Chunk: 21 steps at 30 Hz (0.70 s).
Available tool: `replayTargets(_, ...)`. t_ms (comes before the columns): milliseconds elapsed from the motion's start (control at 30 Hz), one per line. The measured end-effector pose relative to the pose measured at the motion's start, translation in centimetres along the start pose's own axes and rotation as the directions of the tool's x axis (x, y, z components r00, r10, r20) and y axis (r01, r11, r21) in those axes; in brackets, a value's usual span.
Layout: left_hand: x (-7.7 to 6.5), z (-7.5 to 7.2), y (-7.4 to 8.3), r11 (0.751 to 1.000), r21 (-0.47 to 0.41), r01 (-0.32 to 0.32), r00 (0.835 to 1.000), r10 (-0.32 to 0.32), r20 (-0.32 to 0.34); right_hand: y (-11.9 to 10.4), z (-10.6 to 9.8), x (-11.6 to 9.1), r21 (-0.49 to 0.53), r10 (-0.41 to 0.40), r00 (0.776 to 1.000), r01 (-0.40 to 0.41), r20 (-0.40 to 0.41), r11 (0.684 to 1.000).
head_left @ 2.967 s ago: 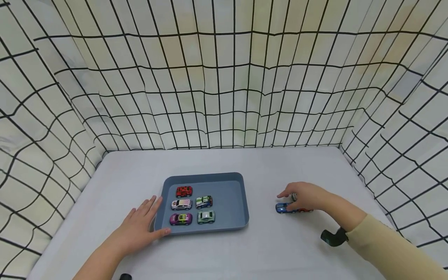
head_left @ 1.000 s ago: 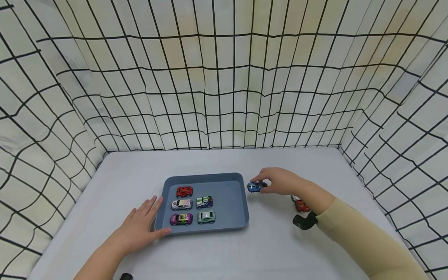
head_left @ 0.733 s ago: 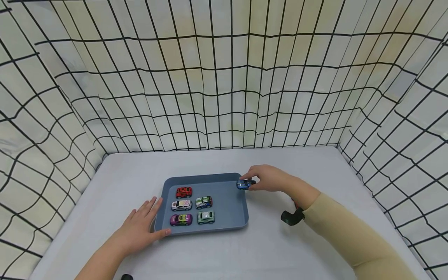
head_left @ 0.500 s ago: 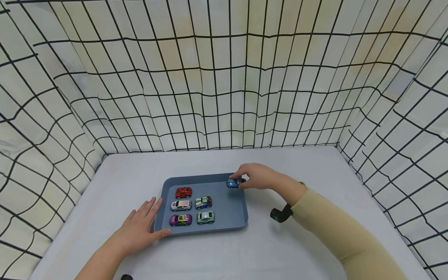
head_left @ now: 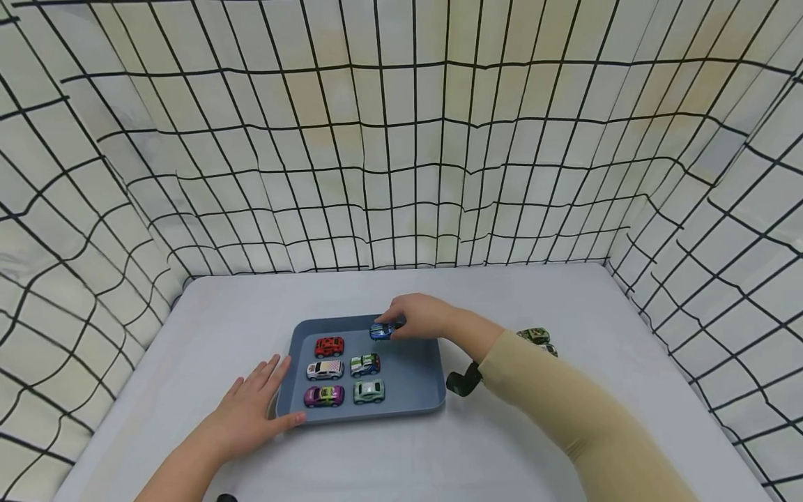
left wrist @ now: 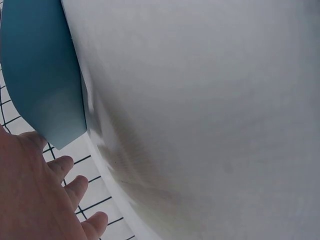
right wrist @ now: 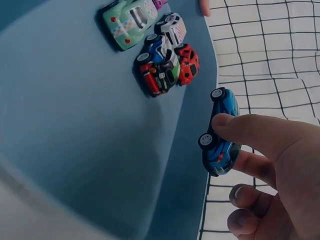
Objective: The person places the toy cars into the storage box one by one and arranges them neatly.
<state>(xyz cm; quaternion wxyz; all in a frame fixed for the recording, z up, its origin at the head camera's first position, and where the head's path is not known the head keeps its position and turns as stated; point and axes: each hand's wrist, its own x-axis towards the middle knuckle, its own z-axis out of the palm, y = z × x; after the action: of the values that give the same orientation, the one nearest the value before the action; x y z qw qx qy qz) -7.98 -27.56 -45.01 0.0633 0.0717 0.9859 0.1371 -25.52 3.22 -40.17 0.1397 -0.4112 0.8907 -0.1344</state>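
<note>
A blue toy car [right wrist: 220, 132] is pinched between the thumb and finger of my right hand [head_left: 419, 317], over the far side of the blue-grey tray [head_left: 410, 401]. Inside the tray, to the left, sit a red toy car [head_left: 329, 346], a white checkered one [head_left: 325, 369], a purple one [head_left: 323, 396], a white-green-blue one [head_left: 365, 364] and a pale green one [head_left: 369, 391]. My left hand [head_left: 247, 408] lies with fingers spread at the tray's left side, its thumb at the near left rim. In the left wrist view its fingers reach along the tray wall [left wrist: 45, 75].
Right of the tray, partly behind the right forearm, a camouflage toy car [head_left: 534, 335] and another car [head_left: 549, 349] rest on the white table [head_left: 263, 300]. A black wrist mount [head_left: 464, 380] juts below the right wrist. Netting [head_left: 401, 174] over white cloth surrounds the table.
My right hand took hold of the blue car on the table's right side and carried it left over the tray's right rim. My left hand and the other cars in the tray stayed put.
</note>
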Motion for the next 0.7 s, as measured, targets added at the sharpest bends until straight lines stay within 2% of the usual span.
replayTargets(400, 0.0, 0.2, -0.2, 1.000, 0.000, 0.006, 1.000, -0.006, 0.003, -2.0, 0.7, 2.8, -0.072, -0.023, 0.998, 0.026, 0.052, 0.997)
replayTargets(700, -0.1, -0.1, 0.1, 1.000, -0.010, 0.010, 1.000, -0.010, 0.005, -2.0, 2.6, 4.1, -0.164, 0.017, 0.996, -0.002, 0.090, 0.986)
